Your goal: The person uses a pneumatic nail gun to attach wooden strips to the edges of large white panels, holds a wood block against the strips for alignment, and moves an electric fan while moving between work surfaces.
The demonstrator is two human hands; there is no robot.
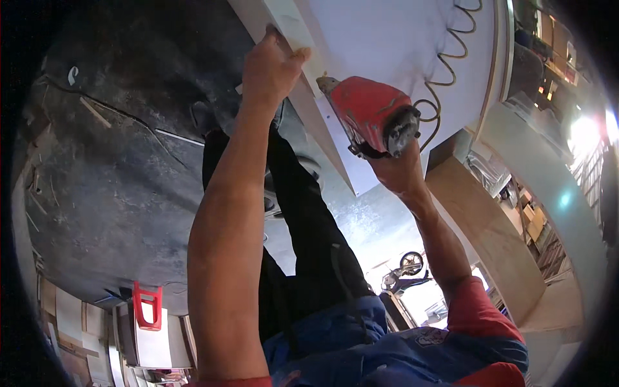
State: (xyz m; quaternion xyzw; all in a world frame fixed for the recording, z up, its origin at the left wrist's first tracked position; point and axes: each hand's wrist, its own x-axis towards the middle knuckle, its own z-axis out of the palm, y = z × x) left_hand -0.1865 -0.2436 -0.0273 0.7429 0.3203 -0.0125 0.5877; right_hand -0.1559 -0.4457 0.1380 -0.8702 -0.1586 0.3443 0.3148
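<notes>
My left hand grips the edge of a long white board, fingers curled over its rim. My right hand is closed on the handle of a red pneumatic nail gun, whose nose rests against the white board close to that edge. A coiled beige air hose runs from the gun across the board's face. My dark trousers and blue shirt fill the lower middle of the picture.
The dark dusty floor carries thin wood offcuts. A red plastic object stands on white panels at lower left. A brown plywood sheet leans at right, with a parked motorbike and shelving beyond.
</notes>
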